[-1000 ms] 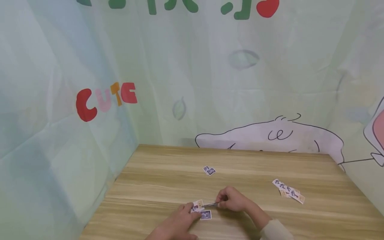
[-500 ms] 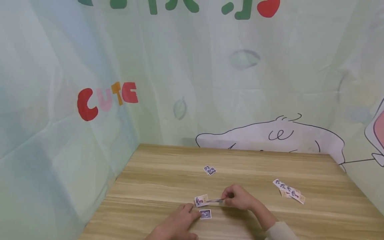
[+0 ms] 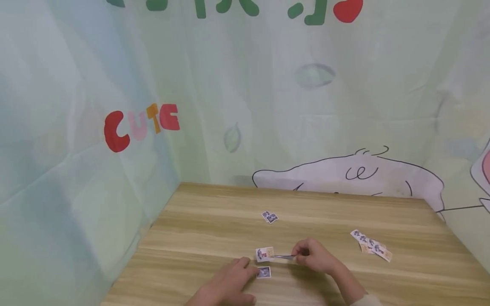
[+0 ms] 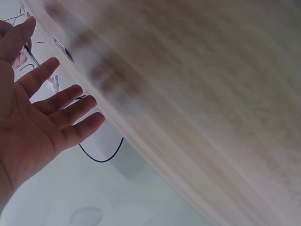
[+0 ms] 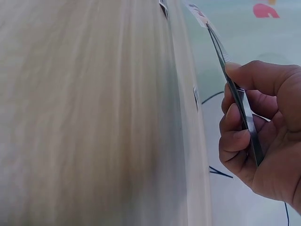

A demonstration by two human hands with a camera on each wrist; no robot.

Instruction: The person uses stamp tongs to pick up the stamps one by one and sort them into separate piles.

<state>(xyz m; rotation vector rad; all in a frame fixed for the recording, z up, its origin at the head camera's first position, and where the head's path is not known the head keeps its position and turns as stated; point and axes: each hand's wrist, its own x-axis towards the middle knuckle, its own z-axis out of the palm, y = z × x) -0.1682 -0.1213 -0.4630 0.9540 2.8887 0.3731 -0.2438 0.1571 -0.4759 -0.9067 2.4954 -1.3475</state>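
Thumb and fingers of my right hand pinch a pair of metal tweezers. Their tips grip the right edge of a small stamp-like paper with purple and orange print, which the right wrist view shows raised off the table. Just below it in the head view, a blue-purple stamp-like paper lies on the wood, with a fingertip of my left hand at its left edge. The left wrist view has that left hand with fingers extended and apart, holding nothing.
Two overlapping blue-purple papers lie farther back on the wooden table. To the right is an overlapping group of several printed papers. A fabric backdrop encloses the table's back and left side.
My right hand has lifted the printed paper with the tweezers and drawn it up and right, away from my left fingers. My left hand has stayed nearly still. The view has shifted slightly.
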